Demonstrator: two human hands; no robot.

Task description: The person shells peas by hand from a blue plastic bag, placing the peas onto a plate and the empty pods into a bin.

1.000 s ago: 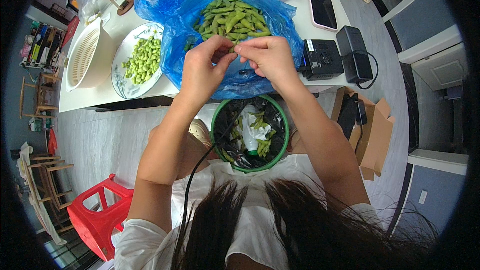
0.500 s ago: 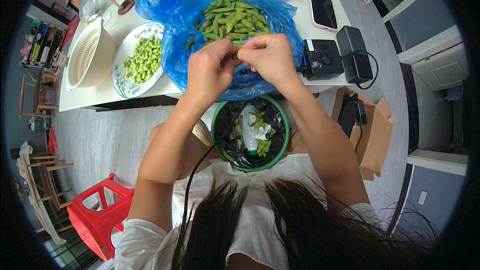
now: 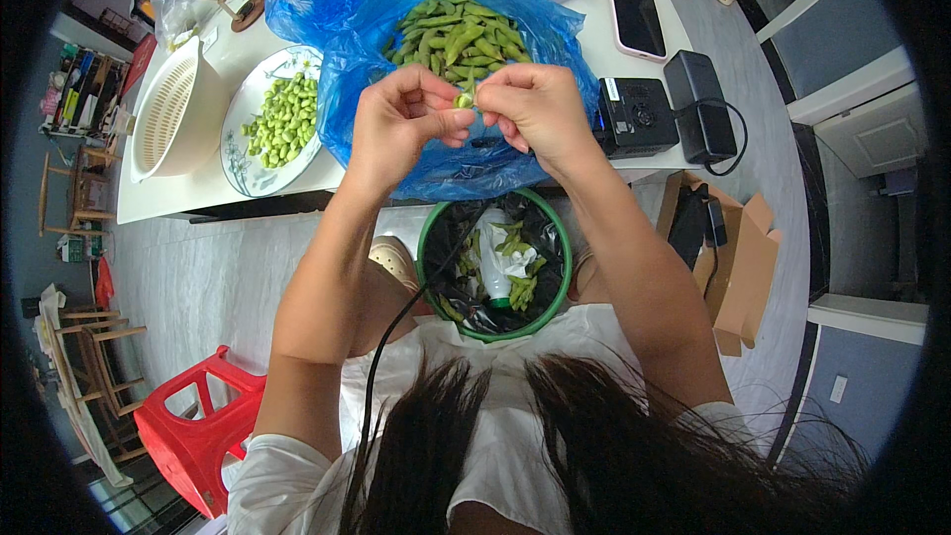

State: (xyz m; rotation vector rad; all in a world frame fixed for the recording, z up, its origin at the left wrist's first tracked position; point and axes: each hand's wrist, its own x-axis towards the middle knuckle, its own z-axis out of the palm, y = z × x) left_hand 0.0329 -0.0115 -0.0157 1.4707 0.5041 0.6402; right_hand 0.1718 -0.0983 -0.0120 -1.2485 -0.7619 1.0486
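Between the fingertips of both hands is a small green edamame pod (image 3: 463, 99), with a pale bean showing at it. My left hand (image 3: 404, 121) pinches it from the left; my right hand (image 3: 538, 115) grips its other end from the right. Both hands hover over the near side of a blue plastic bag (image 3: 347, 109), where a heap of unshelled edamame pods (image 3: 461, 35) lies. Left of the bag, shelled green beans (image 3: 283, 119) sit on a white patterned plate (image 3: 238, 159).
A bin with a green rim (image 3: 424, 267) and black liner, holding pods and a bottle, stands below my hands. On the table (image 3: 149, 200) are a cream colander (image 3: 178, 114), a phone (image 3: 637, 18) and black devices (image 3: 639, 117). A red stool (image 3: 188, 426) is at lower left.
My hands have moved slightly apart, and my left hand has turned so its fingers open outward. The pod and a pale bean now show between the fingertips.
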